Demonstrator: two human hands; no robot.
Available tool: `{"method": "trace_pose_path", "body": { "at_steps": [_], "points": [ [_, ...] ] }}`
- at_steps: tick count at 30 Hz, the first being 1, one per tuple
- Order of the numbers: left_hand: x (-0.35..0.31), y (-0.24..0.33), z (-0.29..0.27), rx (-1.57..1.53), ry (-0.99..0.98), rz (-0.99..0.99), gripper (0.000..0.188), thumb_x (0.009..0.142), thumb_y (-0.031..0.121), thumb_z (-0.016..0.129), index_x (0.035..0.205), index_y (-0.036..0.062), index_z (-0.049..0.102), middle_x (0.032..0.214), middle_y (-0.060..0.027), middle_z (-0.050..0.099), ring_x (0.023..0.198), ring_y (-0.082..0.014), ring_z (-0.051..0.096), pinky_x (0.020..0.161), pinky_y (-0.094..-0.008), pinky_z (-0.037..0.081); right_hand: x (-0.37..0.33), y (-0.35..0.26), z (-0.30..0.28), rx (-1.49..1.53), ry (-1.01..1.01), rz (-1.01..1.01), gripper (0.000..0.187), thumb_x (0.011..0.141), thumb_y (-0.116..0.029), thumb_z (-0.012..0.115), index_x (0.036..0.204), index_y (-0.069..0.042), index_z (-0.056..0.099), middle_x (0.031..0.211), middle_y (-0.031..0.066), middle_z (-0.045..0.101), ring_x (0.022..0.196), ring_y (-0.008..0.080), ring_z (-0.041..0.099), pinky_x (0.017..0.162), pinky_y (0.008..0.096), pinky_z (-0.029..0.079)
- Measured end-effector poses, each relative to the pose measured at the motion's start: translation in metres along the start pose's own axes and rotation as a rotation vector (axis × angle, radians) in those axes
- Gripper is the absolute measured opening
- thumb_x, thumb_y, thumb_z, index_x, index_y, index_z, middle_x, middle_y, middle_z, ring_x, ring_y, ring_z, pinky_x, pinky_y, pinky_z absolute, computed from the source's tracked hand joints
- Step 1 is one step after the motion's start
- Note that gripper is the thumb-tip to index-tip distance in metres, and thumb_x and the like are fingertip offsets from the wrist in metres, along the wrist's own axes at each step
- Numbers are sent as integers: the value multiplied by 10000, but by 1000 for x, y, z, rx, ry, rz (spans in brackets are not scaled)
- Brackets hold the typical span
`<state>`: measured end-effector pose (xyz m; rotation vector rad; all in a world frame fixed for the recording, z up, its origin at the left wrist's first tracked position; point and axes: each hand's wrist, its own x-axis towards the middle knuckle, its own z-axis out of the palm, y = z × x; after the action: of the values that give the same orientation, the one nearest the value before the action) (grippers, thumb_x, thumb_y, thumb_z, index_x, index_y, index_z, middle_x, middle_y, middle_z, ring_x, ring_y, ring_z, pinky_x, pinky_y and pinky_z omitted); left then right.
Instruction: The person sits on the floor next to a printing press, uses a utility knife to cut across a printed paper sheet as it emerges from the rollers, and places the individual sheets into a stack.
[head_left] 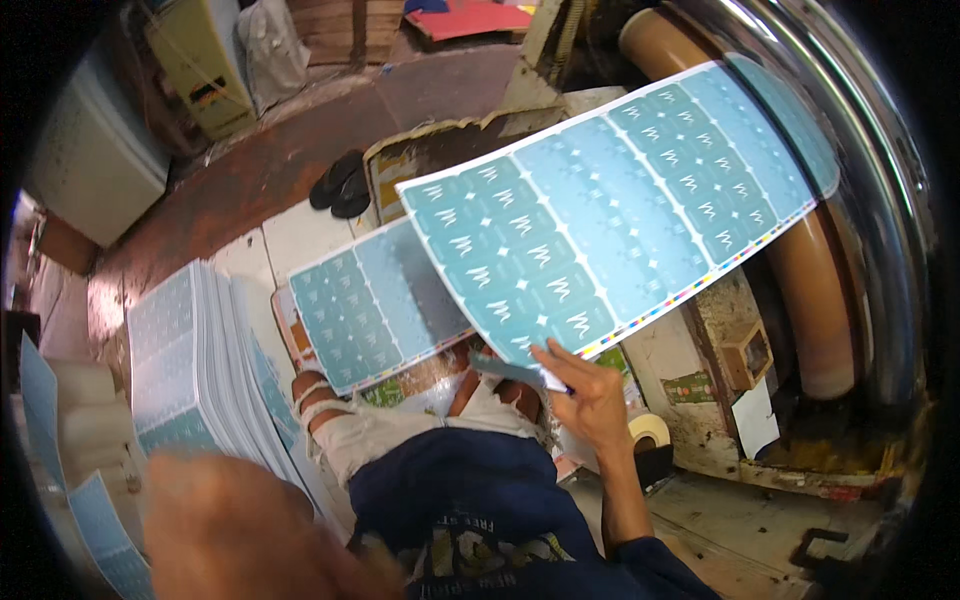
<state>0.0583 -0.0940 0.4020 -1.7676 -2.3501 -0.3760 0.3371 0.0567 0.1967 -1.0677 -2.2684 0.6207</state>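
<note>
A large printed paper sheet [610, 210] in teal and light blue slants up from my lap to shiny metal rollers [850, 110], its far end meeting them. My right hand [588, 392] is closed on the sheet's near corner, thumb and fingers pinching the edge. Close to the camera at lower left, my left hand [235, 520] is smeared by motion. Its fingers cannot be made out, and it appears apart from the sheet. Under the raised sheet lies another printed sheet [350, 310]. A tall stack of printed sheets [170, 350] stands at my left.
A brown roller [800, 290] sits below the metal ones. A tape roll [650, 430] and a small wooden box [747, 354] are right of my legs. Black sandals [342, 185] lie on the floor beyond. More printed sheets [108, 535] stand at far left.
</note>
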Motion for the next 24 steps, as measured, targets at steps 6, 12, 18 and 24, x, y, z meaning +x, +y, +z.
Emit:
{"method": "trace_pose_path", "body": {
  "at_steps": [6, 12, 18, 24],
  "points": [
    [61, 2, 256, -1486, 125, -492, 353, 907, 203, 686, 1174, 24, 542, 1091, -62, 555, 1054, -154, 518, 902, -301, 413, -6, -11, 16, -5, -59, -21, 532, 680, -51, 653, 1205, -135, 680, 1156, 229, 657, 663, 232, 703, 571, 307, 542],
    [32, 43, 321, -1974, -542, -714, 479, 907, 180, 689, 1285, -35, 488, 1161, -108, 601, 1013, -213, 610, 860, -342, 518, -5, -19, 31, -127, -261, -36, 445, 740, -145, 705, 1184, -162, 684, 1228, 155, 642, 768, 280, 704, 678, 360, 574],
    [14, 20, 332, -1784, -413, -648, 419, 867, 97, 713, 1217, -49, 536, 1070, -115, 629, 903, -195, 628, 789, -318, 523, 5, 25, 7, 360, -392, 203, 297, 903, -216, 660, 1171, -88, 676, 967, 107, 716, 747, 220, 693, 729, 325, 553],
    [-2, -36, 348, -1575, -348, -569, 447, 860, 126, 726, 1219, -53, 529, 1073, -96, 616, 921, -170, 588, 811, -288, 475, 45, 113, -114, 337, 505, 544, 214, 954, -197, 583, 1082, -49, 672, 693, 4, 630, 471, 50, 510, 399, 215, 405]
  ]
}}
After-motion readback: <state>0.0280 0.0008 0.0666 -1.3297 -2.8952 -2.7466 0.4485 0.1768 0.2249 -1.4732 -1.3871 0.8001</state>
